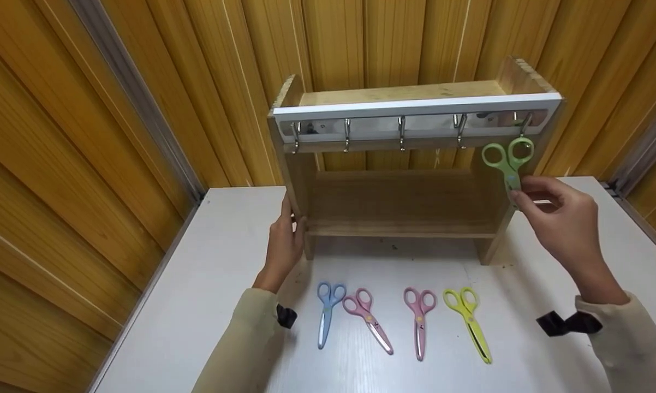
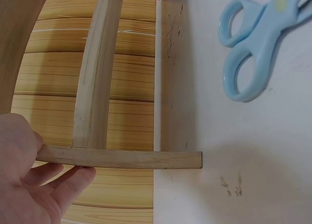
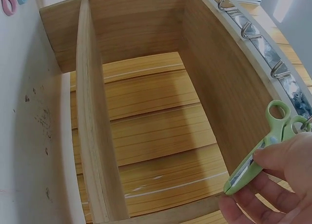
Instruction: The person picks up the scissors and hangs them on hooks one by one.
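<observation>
My right hand (image 1: 565,224) pinches the green scissors (image 1: 509,166) by the blades, handles upward. One handle loop overlaps the rightmost hook (image 1: 526,124) of the hook rail (image 1: 431,124) in the head view. In the right wrist view the thumb lies on the blades of the green scissors (image 3: 253,158), with fingers behind. My left hand (image 1: 285,240) grips the left side panel of the wooden shelf (image 1: 399,204); in the left wrist view its fingers wrap round that panel's edge (image 2: 122,158).
On the white table (image 1: 240,229), in front of the shelf, lie blue scissors (image 1: 326,311), pink scissors (image 1: 370,319), another pink pair (image 1: 419,322) and yellow scissors (image 1: 470,322). The other hooks, such as the middle hook (image 1: 401,134), hold nothing. Wood-patterned walls (image 1: 339,43) stand behind.
</observation>
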Available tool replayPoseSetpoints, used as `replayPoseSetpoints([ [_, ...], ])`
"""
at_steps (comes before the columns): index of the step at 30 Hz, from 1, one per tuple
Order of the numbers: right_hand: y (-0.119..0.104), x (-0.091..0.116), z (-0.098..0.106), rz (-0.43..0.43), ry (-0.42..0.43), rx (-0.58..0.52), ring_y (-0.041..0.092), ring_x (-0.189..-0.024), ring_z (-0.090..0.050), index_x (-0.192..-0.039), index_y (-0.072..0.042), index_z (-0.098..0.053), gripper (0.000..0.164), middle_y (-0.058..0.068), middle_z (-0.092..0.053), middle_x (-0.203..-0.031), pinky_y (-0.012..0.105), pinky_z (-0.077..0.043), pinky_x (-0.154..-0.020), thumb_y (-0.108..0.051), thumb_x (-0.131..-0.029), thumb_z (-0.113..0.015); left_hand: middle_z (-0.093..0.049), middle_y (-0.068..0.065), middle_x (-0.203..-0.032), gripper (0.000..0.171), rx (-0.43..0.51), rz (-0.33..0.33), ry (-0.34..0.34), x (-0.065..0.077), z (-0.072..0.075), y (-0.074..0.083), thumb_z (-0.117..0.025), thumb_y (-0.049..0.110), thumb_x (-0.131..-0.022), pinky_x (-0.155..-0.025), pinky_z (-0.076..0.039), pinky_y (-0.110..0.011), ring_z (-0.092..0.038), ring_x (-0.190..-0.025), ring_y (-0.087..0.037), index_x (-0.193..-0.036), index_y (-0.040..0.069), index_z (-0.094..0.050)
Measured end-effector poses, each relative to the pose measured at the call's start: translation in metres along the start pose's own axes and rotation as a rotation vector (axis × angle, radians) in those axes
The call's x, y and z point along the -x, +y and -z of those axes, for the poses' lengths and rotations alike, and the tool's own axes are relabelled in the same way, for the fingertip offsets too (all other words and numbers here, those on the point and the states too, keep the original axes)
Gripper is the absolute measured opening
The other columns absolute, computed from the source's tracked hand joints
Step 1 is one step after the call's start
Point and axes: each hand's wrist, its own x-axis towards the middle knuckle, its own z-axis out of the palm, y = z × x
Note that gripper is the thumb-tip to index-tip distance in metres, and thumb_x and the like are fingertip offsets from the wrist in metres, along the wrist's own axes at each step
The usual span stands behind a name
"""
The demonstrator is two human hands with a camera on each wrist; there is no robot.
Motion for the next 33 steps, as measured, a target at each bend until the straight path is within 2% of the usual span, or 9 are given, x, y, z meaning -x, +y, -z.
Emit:
replayPoseSetpoints([
  [5, 0.0002, -0.0004, -0.0015, 0.002, -0.004, 0.001, -0.003, -0.089, -0.065, -0.115, -0.001, -0.075, 0.022, -0.015, -0.070, -0.101, 0.004, -0.052, -0.075, -0.009, -0.094, -0.075, -0.045, -0.015, -0.158, 0.072, 0.003, 0.000, -0.003, -0.0001, 0.0003, -0.0012, -0.054, 0.003, -0.105, -0.095, -0.059, -0.037, -0.062, -0.127, -0.033, -0.164, 0.015, -0.015],
  [15, 0.0005, -0.0007, -0.0015, 0.009, -0.002, -0.006, -0.006, -0.087, -0.065, -0.111, 0.002, -0.075, 0.020, -0.020, -0.068, -0.097, 0.003, -0.052, -0.073, -0.006, -0.093, -0.074, -0.047, -0.018, -0.156, 0.066, -0.007, -0.012, 0.010, 0.0011, -0.0004, -0.0008, -0.052, 0.005, -0.107, -0.093, -0.060, -0.041, -0.063, -0.124, -0.035, -0.163, 0.012, -0.019],
  [24, 0.0014, -0.0006, -0.0024, 0.008, -0.010, -0.003, -0.005, -0.086, -0.065, -0.110, 0.002, -0.075, 0.019, -0.022, -0.067, -0.097, 0.003, -0.052, -0.073, -0.007, -0.093, -0.074, -0.043, -0.014, -0.159, 0.068, -0.009, -0.005, 0.003, 0.0009, 0.0006, -0.0018, -0.051, 0.005, -0.107, -0.098, -0.058, -0.037, -0.059, -0.131, -0.032, -0.164, 0.014, -0.015],
  [33, 0.0041, 0.0019, 0.0040, 0.000, -0.040, 0.013, -0.004, -0.089, -0.064, -0.115, -0.001, -0.075, 0.024, -0.017, -0.068, -0.102, 0.003, -0.051, -0.074, -0.011, -0.094, -0.075, -0.045, -0.013, -0.158, 0.068, 0.003, 0.017, -0.010, 0.0000, -0.0010, -0.0009, -0.052, 0.005, -0.107, -0.097, -0.058, -0.038, -0.060, -0.129, -0.032, -0.164, 0.015, -0.016],
])
